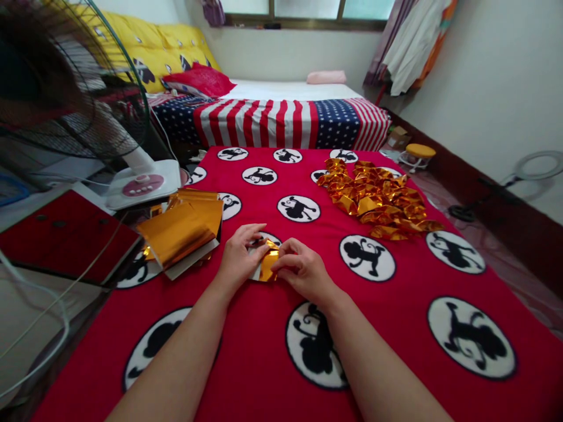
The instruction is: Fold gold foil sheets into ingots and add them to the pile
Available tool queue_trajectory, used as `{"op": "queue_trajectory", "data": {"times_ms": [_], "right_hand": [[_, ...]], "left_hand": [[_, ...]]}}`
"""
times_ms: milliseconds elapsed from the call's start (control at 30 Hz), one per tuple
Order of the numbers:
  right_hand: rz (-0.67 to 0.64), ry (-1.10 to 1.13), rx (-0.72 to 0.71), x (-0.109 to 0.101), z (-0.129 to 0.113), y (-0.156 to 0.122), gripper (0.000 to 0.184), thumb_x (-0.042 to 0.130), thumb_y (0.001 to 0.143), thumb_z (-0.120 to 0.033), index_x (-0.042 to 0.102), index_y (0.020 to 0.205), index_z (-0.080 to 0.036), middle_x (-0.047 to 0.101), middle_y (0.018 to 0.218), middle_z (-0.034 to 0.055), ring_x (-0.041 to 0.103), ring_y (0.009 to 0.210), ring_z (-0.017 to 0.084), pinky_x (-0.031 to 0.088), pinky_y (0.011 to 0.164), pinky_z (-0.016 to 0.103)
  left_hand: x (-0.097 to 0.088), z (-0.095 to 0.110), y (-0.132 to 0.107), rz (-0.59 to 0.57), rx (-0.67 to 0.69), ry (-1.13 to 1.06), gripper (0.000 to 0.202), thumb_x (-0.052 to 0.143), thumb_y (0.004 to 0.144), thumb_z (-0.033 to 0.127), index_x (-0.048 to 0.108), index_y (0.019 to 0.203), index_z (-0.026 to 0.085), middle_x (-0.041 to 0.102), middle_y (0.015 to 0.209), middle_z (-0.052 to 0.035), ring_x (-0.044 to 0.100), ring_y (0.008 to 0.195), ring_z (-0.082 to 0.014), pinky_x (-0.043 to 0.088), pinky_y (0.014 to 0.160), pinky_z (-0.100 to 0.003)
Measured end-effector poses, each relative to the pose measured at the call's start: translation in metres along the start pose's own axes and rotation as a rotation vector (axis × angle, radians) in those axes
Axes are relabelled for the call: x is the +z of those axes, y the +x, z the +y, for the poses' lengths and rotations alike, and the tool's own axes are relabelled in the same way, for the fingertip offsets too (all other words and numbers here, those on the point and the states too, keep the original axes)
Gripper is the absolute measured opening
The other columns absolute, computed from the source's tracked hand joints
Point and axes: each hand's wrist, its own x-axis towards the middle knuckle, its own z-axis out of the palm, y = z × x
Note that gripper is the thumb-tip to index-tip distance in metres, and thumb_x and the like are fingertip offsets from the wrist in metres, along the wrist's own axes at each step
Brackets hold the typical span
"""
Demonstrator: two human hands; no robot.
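Observation:
A small sheet of gold foil paper [267, 268], partly folded and with a pale underside showing at its left, lies on the red cloth between my hands. My left hand [241, 253] grips its left and upper part, fingers bent over it. On the other side, my right hand [301, 266] pinches the right edge between thumb and fingers. To the left sits a stack of flat gold foil sheets [180, 228], some with white backs. A heap of folded gold foil pieces [373, 199] spreads over the far right of the cloth.
The red cloth [259, 351] with black-and-white monkey circles covers the table. At the left stand a fan [145, 179] and a dark red panel [65, 234]. Beyond are a bed with a striped, starred cover [264, 123], a yellow stool [420, 152] and a ring-shaped stand [519, 176].

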Motion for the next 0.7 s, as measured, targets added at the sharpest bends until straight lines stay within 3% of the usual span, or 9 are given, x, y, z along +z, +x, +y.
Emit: {"op": "queue_trajectory", "data": {"times_ms": [100, 167, 233, 400, 567, 700], "right_hand": [[-0.024, -0.073, -0.067, -0.003, -0.003, 0.001, 0.023, 0.072, 0.074, -0.005, 0.075, 0.081, -0.026, 0.062, 0.096, 0.0011, 0.057, 0.091, 0.015, 0.047, 0.081, 0.027], [-0.078, -0.064, -0.087, -0.006, -0.006, 0.002, 0.021, 0.072, 0.075, -0.006, 0.075, 0.080, -0.026, 0.066, 0.098, 0.0003, 0.058, 0.092, 0.016, 0.047, 0.084, 0.028], [-0.134, -0.039, -0.077, -0.007, -0.007, 0.002, 0.020, 0.072, 0.077, -0.007, 0.075, 0.081, -0.027, 0.069, 0.097, -0.0007, 0.059, 0.092, 0.015, 0.047, 0.085, 0.028], [-0.175, -0.074, -0.002, -0.008, -0.007, 0.001, 0.013, 0.073, 0.080, -0.014, 0.075, 0.084, -0.026, 0.068, 0.094, 0.0003, 0.061, 0.091, 0.015, 0.046, 0.083, 0.026], [-0.171, -0.169, 0.057, -0.005, -0.012, 0.002, 0.003, 0.072, 0.082, -0.024, 0.074, 0.084, -0.024, 0.066, 0.089, 0.0007, 0.060, 0.087, 0.015, 0.044, 0.076, 0.024], [-0.150, -0.219, 0.122, -0.001, -0.018, 0.004, 0.003, 0.072, 0.080, -0.021, 0.072, 0.079, -0.023, 0.065, 0.086, -0.0004, 0.059, 0.085, 0.015, 0.041, 0.072, 0.024]], "left_hand": [[-0.004, 0.008, -0.003, 0.011, 0.135, 0.205, 0.043, 0.073, 0.071, 0.022, 0.069, 0.114, 0.024, 0.059, 0.126, -0.0090, 0.055, 0.117, -0.0262, 0.050, 0.094, -0.040], [-0.007, 0.013, -0.007, -0.017, 0.198, 0.298, 0.025, 0.072, 0.072, 0.019, 0.074, 0.097, 0.023, 0.064, 0.110, -0.0072, 0.057, 0.107, -0.0245, 0.047, 0.095, -0.040], [-0.008, 0.017, -0.010, -0.126, 0.211, 0.290, 0.011, 0.067, 0.075, 0.015, 0.074, 0.081, 0.021, 0.065, 0.091, -0.0049, 0.060, 0.092, -0.0205, 0.048, 0.086, -0.034], [-0.016, 0.022, -0.011, -0.357, 0.074, 0.113, 0.014, 0.061, 0.076, 0.011, 0.072, 0.076, 0.019, 0.069, 0.077, -0.0020, 0.061, 0.072, -0.0144, 0.047, 0.070, -0.025], [-0.043, 0.024, -0.007, -0.600, -0.006, -0.011, 0.010, 0.067, 0.077, 0.020, 0.077, 0.077, 0.021, 0.069, 0.091, -0.0046, 0.064, 0.089, -0.0178, 0.049, 0.084, -0.028], [-0.053, 0.023, -0.007, -0.675, -0.028, -0.019, 0.011, 0.068, 0.077, 0.026, 0.079, 0.082, 0.024, 0.066, 0.095, -0.0046, 0.062, 0.092, -0.0181, 0.047, 0.088, -0.028]]}}
